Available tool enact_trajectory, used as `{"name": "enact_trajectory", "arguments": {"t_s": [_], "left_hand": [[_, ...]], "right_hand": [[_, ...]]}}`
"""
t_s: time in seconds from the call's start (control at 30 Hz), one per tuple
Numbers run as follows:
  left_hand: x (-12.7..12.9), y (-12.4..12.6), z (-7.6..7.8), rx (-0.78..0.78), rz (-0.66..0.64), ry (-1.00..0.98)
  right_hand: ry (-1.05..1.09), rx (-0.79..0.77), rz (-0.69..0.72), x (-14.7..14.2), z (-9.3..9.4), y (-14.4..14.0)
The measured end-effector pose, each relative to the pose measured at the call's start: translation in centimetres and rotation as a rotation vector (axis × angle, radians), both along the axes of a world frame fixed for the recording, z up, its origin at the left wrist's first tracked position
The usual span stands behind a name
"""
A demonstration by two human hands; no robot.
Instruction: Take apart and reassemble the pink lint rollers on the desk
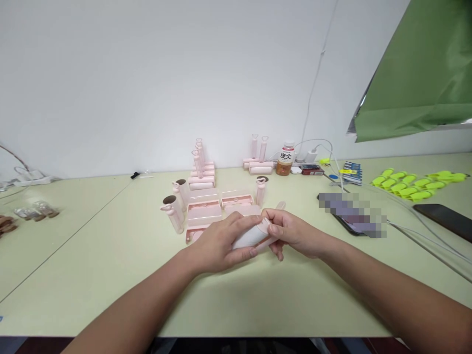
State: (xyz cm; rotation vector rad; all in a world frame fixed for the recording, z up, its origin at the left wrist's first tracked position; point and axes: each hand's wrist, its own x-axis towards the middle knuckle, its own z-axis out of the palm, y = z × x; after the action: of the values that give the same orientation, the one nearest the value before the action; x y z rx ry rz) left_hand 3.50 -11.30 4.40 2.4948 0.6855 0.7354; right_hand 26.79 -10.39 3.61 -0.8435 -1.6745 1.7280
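Note:
Above the near middle of the table, a lint roller (248,238) with a white roll and pale pink end is held between both hands. My left hand (217,242) wraps round the white roll from the left, thumb below and fingers over the top. At the pink end, my right hand (289,231) grips with thumb and fingers; part of the roller is hidden by it. Just behind the hands lie open pink cases (204,212). Left of these, pink handles with looped ends (173,216) stand beside white rolls with brown cores (170,200).
Assembled pink pieces (202,174) stand in a row by the wall, with more pink pieces (261,167) to their right. A bottle (285,160), a phone (350,214), cables and several neon-yellow pieces (409,186) occupy the right side. Bagged pieces (37,210) lie far left.

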Motion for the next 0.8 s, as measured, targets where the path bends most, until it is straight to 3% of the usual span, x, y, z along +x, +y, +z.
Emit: {"name": "enact_trajectory", "arguments": {"t_s": [0.3,0.47,0.63,0.8], "left_hand": [[0.4,0.1,-0.5,0.262,0.05,0.14],[1.2,-0.8,-0.4,0.246,0.149,0.066],[1.4,-1.4,0.2,0.201,0.238,0.137],[1.3,-1.5,0.1,0.293,0.326,0.192]], "right_hand": [[-0.036,0.078,0.06,0.0,0.7,-0.8],[-0.101,0.204,0.046,-0.4,0.8,-1.8],[-0.167,0.345,0.004,-0.5,1.0,-2.0],[-0.268,0.557,-0.061,-0.3,1.3,-1.7]]}}
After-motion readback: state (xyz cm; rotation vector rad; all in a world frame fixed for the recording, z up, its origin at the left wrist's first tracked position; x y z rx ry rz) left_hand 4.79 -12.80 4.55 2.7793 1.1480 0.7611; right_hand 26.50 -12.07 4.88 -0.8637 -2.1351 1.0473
